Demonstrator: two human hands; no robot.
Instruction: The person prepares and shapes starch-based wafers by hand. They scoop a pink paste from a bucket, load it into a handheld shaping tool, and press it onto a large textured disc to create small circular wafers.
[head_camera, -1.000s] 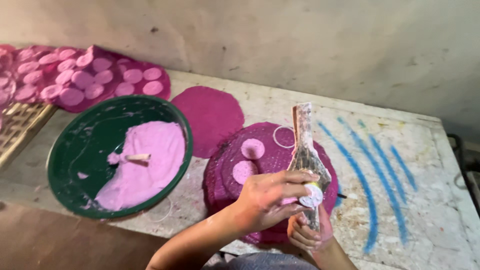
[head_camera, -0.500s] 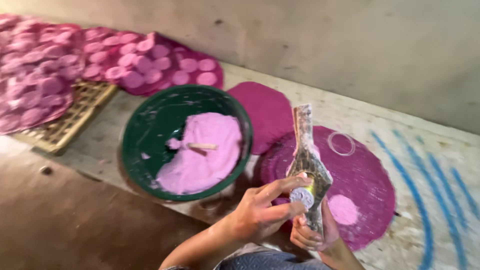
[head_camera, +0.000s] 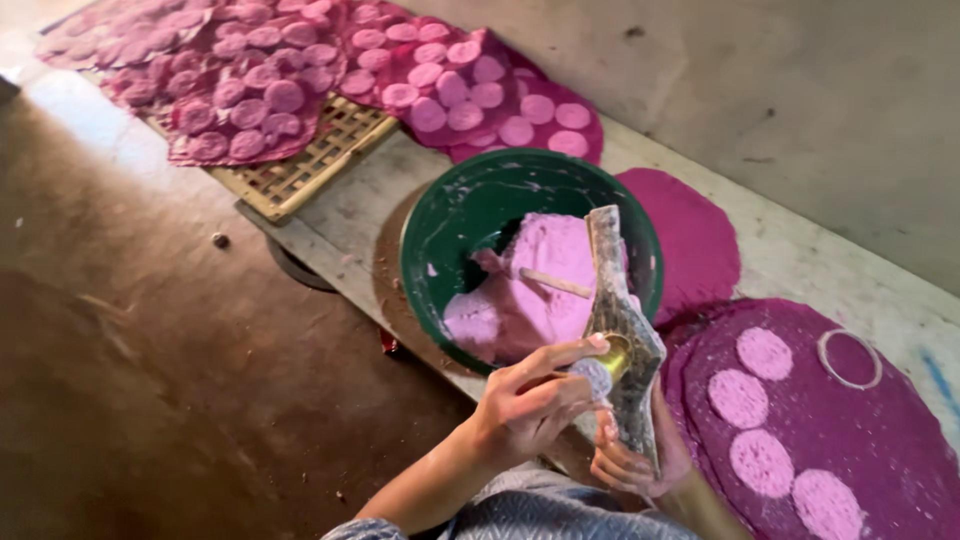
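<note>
My right hand (head_camera: 628, 462) grips the lower end of a long, paste-crusted tool (head_camera: 618, 300) and holds it upright over the near rim of a green bowl (head_camera: 440, 235). My left hand (head_camera: 525, 405) pinches a small pale lump of paste against the brass-coloured cup (head_camera: 617, 356) at the tool's middle. The bowl holds pink paste (head_camera: 520, 300) with a short stick (head_camera: 556, 283) lying in it.
To the right lies a round purple mat (head_camera: 880, 440) with several pink discs (head_camera: 763, 352) and a white ring (head_camera: 848, 358). A second purple mat (head_camera: 690, 235) lies behind the bowl. Purple sheets covered in discs (head_camera: 250, 90) rest on a woven tray (head_camera: 320, 160) at upper left. Brown floor (head_camera: 150, 350) spreads left.
The view has swung left, so the bowl and the tray of discs now sit nearer the middle. Both hands stay on the tool, my left fingers still working at its cup.
</note>
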